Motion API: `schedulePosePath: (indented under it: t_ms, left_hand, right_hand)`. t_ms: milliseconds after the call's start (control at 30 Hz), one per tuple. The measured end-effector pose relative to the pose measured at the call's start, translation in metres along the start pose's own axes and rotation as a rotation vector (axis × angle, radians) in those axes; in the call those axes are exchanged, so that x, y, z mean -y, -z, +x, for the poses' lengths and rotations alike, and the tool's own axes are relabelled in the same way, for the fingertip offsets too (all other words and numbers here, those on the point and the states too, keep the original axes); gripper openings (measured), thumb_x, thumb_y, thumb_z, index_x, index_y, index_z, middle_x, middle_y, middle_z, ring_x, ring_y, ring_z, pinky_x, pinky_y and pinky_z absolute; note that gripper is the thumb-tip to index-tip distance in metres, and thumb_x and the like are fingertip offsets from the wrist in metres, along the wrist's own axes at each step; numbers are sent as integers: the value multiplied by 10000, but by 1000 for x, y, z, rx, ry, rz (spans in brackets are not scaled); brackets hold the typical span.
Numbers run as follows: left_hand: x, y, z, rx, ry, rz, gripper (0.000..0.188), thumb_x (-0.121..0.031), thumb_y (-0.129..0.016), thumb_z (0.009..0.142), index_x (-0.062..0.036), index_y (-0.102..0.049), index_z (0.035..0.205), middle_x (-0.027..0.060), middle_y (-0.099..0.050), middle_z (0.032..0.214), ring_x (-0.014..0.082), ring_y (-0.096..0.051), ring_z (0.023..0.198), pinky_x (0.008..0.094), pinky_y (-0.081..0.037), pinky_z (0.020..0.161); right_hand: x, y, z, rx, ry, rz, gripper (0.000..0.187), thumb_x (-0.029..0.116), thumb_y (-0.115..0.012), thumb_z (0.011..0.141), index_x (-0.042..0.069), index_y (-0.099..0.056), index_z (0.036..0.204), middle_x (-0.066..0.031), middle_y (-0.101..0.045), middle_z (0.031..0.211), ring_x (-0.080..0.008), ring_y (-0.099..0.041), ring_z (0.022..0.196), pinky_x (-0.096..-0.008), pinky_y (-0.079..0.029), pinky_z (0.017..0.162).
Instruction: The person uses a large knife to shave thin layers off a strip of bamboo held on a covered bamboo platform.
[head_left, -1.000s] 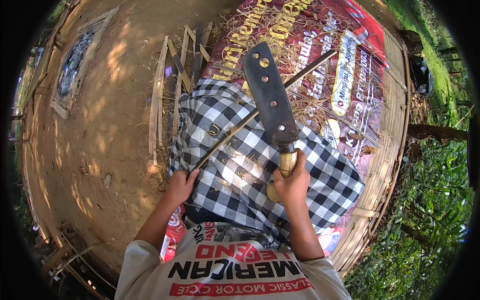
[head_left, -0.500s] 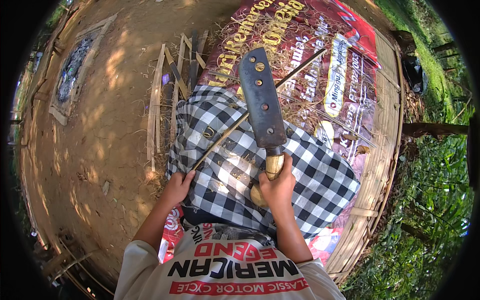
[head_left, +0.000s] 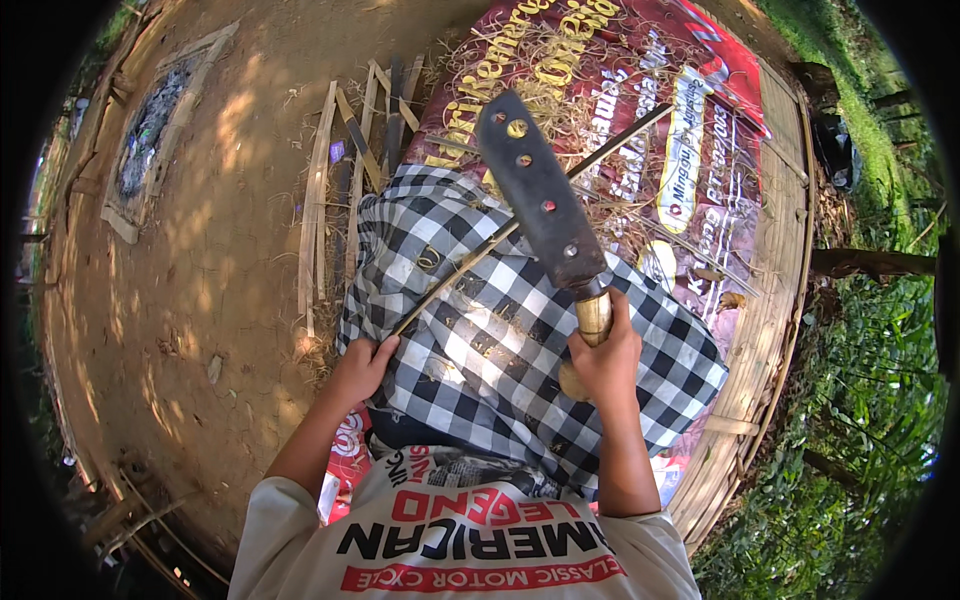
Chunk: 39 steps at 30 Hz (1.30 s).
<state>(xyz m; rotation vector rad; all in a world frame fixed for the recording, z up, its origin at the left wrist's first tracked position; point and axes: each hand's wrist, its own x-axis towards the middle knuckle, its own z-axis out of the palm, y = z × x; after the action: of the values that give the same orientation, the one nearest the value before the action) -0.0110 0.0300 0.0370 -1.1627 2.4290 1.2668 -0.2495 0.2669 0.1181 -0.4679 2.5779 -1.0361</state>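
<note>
My right hand (head_left: pixel 607 358) is wrapped round the wooden handle of a broad, dark cleaver-like knife (head_left: pixel 540 195) with several holes in its blade. The blade points away and leans left, lying across a thin bamboo strip (head_left: pixel 455 277) and hiding its middle. Between thumb and fingers, my left hand (head_left: pixel 365 368) pinches the near end of that strip. Its far end slants up to the right over a printed banner. Black-and-white checked cloth (head_left: pixel 480 345) covers my lap beneath both hands, with a few curled shavings on it.
The dark red banner (head_left: pixel 640 190), strewn with thin shavings, lies on a bamboo platform (head_left: pixel 775 270). Left of the cloth lie several split bamboo lengths (head_left: pixel 316 210). Farther left, a framed ash pit (head_left: pixel 150 135) sits in the dirt ground. Green plants (head_left: pixel 850 420) grow on the right.
My right hand and the knife have moved to the right and slightly nearer me, and the blade now tilts more to the left. My left hand still pinches the strip, nearly unmoved.
</note>
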Motion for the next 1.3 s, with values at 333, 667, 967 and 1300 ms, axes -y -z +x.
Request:
schedulePosePath:
  t_ms: [333,667,967,1300]
  left_hand:
    - [1,1,4,25,-21,30,678,-491,-517,948,130,-568,680,317,-524,609,478,-571,633,475,-427,561]
    - [-4,-1,0,-31,-22,39,640,-485,-556,924,95,-582,655,283,-536,591,455,-565,592,475,-430,550]
    - [3,-3,-16,-186,-146,55,452,-363,-622,906,26,-584,679,232,-535,583,436,-560,584,452,-419,518]
    - [2,20,-13,30,-113,17,369,-314,-622,917,41,-648,820,227,-564,625,355,-553,554,389,-439,548]
  right_hand:
    - [-2,-12,-20,106,65,-58,566,50,-669,698,71,-482,1232,-250,-657,822,-441,-649,754,-480,-523,666]
    - [6,-25,-53,302,79,-25,590,62,-690,683,60,-481,1235,-269,-657,883,-443,-648,817,-472,-522,730]
    - [-3,32,-41,37,-35,83,567,29,-745,654,-21,-538,1179,-208,-675,939,-307,-695,856,-370,-523,765]
    - [-47,85,-13,-250,-79,242,447,20,-734,686,-33,-570,1098,-116,-643,853,-158,-605,745,-311,-499,713]
